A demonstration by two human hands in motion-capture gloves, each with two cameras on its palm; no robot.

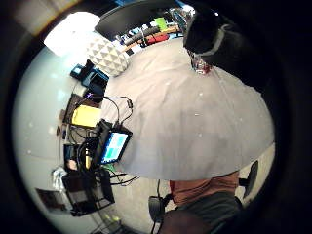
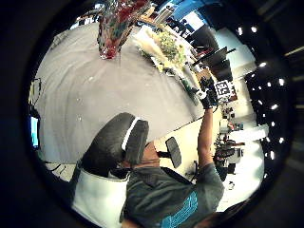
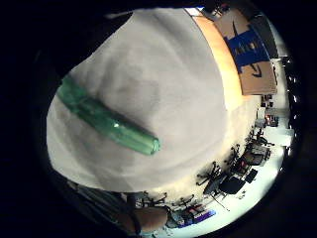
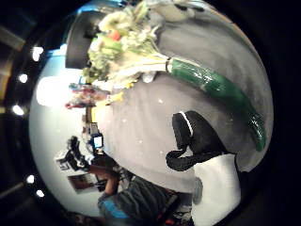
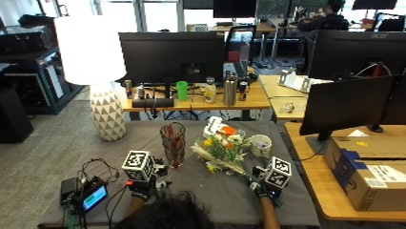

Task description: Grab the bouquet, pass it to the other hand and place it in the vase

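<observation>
The bouquet (image 5: 223,145) of white, yellow and orange flowers lies on the grey table (image 5: 209,191), with its green wrapped stem (image 5: 248,177) pointing at my right hand (image 5: 262,190). That hand hovers just over the stem's end. In the palm views the stem (image 4: 216,84) (image 3: 106,121) lies flat on the cloth, and the thumb (image 4: 193,141) stays apart from it. The glass vase (image 5: 172,143) stands upright to the left of the flowers. My left hand (image 5: 142,187) is above the table in front of the vase and holds nothing; its thumb (image 2: 118,142) is relaxed.
A white mug (image 5: 260,144) stands just right of the flowers. A patterned lamp (image 5: 106,112) is at the table's far left corner, and a small lit screen (image 5: 95,198) with cables at the near left. Monitors line the back edge. A cardboard box (image 5: 371,171) sits on the desk to the right.
</observation>
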